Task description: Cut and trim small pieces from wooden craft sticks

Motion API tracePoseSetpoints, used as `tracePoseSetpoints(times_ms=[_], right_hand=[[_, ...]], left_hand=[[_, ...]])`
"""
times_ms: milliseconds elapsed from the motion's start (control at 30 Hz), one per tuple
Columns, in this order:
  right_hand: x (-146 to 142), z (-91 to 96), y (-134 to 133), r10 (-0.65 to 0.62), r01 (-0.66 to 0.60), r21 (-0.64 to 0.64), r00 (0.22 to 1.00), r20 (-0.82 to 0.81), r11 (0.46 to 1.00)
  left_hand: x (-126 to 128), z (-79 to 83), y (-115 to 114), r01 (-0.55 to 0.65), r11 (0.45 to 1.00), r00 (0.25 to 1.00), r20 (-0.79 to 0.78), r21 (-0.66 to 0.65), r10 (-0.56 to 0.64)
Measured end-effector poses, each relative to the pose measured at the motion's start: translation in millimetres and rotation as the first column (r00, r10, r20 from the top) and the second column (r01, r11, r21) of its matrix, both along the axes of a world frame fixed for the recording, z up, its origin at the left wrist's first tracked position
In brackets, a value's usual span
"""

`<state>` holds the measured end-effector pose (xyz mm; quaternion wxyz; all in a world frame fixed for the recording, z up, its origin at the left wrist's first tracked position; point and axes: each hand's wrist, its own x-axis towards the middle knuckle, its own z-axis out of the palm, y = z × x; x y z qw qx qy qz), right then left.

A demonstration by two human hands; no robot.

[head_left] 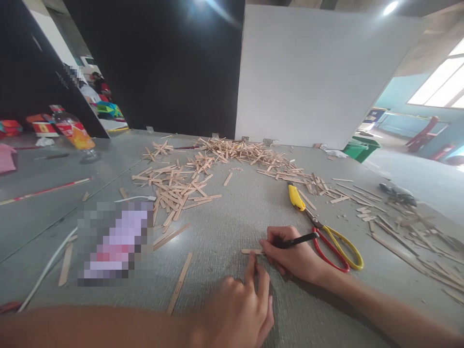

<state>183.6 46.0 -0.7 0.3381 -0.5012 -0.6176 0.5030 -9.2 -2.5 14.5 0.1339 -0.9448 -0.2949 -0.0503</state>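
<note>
My right hand [290,251] is closed around a black pen [303,239], its fingers at the right end of a short wooden craft stick [250,251] lying on the table. From below, my left hand [242,304] reaches in with its index finger stretched out and pressing on that stick; the other fingers are partly bent. Where the pen's tip meets the stick is hidden behind my right hand. Just beyond my right wrist lie scissors [319,224] with red and yellow handles, beside a yellow-handled cutter [297,197].
Many loose craft sticks [174,193] are heaped across the grey table [224,217]. A blurred-out purple item [119,241] and white cable [47,275] lie left. A drink bottle [74,130] stands far left. Black [174,67] and white panels [311,72] rise behind.
</note>
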Motion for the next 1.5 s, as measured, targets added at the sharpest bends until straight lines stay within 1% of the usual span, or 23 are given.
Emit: tracePoseSetpoints(times_ms=[300,567,800,1033,1100,1233,1300,1400,1500], right_hand=[[2,-3.8,0,0.007,-0.007,0.011,1.000,-0.002,1.000],[1,-0.3,1,0.015,-0.015,0.014,1.000,0.009,1.000],[2,0.2,1,0.016,-0.016,0.028,1.000,0.019,0.999],[2,0.7,4,0.030,-0.030,0.000,0.999,-0.022,1.000],[4,4.5,7,0.003,-0.003,-0.004,0.999,-0.044,1.000],[9,16.8,12,-0.118,0.119,0.015,0.990,-0.084,0.993],[10,21.2,11,-0.131,0.134,0.035,0.988,-0.085,0.990],[8,20.5,6,-0.083,0.086,0.053,0.995,-0.057,0.995],[5,13.0,3,-0.021,0.022,0.045,1.000,-0.021,0.999]], left_hand=[[0,1.2,-2,-0.004,1.000,0.999,-0.051,-0.001,0.004],[1,2.6,-1,-0.016,1.000,1.000,-0.027,-0.023,0.016],[1,1.4,-1,-0.010,1.000,1.000,-0.022,-0.003,0.010],[1,2.7,0,0.000,1.000,1.000,-0.026,-0.009,0.000],[1,2.1,0,-0.005,1.000,1.000,-0.023,0.001,0.005],[0,2.1,-1,-0.010,1.000,0.999,-0.036,0.000,0.010],[0,2.2,-2,-0.008,1.000,0.999,-0.038,-0.001,0.008],[0,1.8,-1,-0.015,1.000,1.000,-0.027,-0.006,0.015],[1,0.3,0,-0.018,1.000,1.000,-0.014,-0.015,0.017]])
